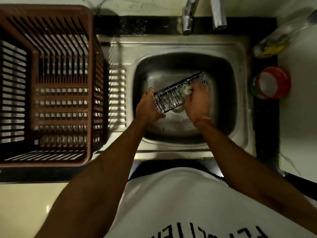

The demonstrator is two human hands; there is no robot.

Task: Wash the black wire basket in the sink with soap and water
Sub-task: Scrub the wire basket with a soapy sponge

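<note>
Black wire, streaked white with suds: the basket (178, 92) is held tilted over the bowl of the sink (240, 93), just above the drain, so the lather and drips fall into the basin rather than on the worktop (298, 134). The left hand (151, 107) grips its near end, fingers curled round the wire frame, which steadies it and turns a long side up. The right hand (197, 98) is closed on a small green-and-white scrubber (186, 90) and presses it against the far half of the basket; this looks like the soaping step, with rinsing yet to come. No water shows running from the tap (187, 19) above.

Steel sink, set in a black border within a pale marbled worktop, dimly lit. On the left stands a big brown slatted crate (48, 83), probably for drying. On the right lie a bottle (277, 40) on its side and a red-rimmed tub (272, 82), likely the soap.
</note>
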